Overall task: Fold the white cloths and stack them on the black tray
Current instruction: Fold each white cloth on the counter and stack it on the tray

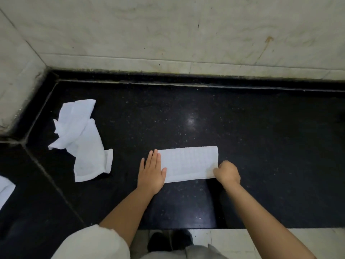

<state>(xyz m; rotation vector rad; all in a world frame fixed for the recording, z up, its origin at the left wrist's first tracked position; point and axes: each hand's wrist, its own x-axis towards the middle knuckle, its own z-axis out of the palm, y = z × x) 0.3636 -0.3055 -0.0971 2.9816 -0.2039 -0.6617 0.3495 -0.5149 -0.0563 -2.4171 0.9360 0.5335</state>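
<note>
Brightness: dim overall; the pale marble wall (168,25) is the lightest area.
Light source: overhead, judging by one small glare spot on the polished black speckled stone tabletop (191,121).
Shadows: soft, dark patches under both forearms.
Sharpness: slightly soft throughout; the right hand (226,172) is blurred.
Distortion: wide-angle bending of straight edges toward the corners.

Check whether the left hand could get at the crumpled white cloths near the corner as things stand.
Probably yes. The crumpled cloths lie on the black counter to the left of the left hand, with only bare counter between. That hand lies flat on the folded cloth, so it would have to let go first.
</note>
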